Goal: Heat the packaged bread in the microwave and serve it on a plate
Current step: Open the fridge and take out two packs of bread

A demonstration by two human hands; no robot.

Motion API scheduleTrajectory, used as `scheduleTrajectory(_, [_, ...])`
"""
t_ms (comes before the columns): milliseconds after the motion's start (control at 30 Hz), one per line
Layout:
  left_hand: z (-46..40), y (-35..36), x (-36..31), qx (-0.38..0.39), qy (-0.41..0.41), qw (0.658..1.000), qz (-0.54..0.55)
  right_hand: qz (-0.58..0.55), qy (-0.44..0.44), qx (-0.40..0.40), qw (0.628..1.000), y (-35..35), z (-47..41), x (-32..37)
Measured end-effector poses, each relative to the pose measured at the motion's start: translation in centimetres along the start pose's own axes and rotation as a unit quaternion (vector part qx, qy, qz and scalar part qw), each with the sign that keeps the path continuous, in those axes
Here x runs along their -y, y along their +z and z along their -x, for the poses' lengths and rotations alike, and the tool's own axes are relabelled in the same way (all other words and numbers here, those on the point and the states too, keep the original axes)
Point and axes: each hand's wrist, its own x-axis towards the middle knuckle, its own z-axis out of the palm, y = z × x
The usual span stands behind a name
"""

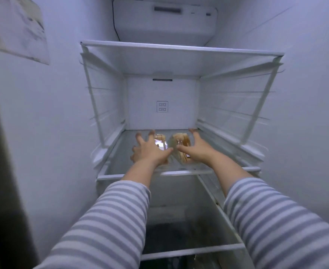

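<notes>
Reaching into the open white refrigerator, we are holding both arms out in grey-and-white striped sleeves toward the clear glass shelf at the middle of the view. We are spreading our left hand with its fingers straight and apart, hovering over the left part of the clear plastic package of sliced golden-brown bread; we cannot tell whether the palm is touching the wrapper. We are stretching our right hand over the package's right part, its fingers relaxed and extended, thumb pointing to nine o'clock toward the left hand. The package is lying on that shelf, near its back edge, at twelve o'clock from our wrists. A second glass shelf is sitting above at twelve o'clock, and a white paper sheet is hanging at ten o'clock.
</notes>
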Motion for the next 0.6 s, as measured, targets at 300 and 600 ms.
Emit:
scheduleTrajectory(300, [0.3, 0.7, 0.5, -0.006, -0.027, 0.999, 0.023, 0.083, 0.022, -0.025, 0.996, 0.9, -0.7, -0.1])
scheduleTrajectory(600, [7.0, -2.9, 0.1, -0.074, -0.012, 0.991, 0.107, 0.026, 0.080, -0.070, 0.994, 0.2, 5.6, 0.7])
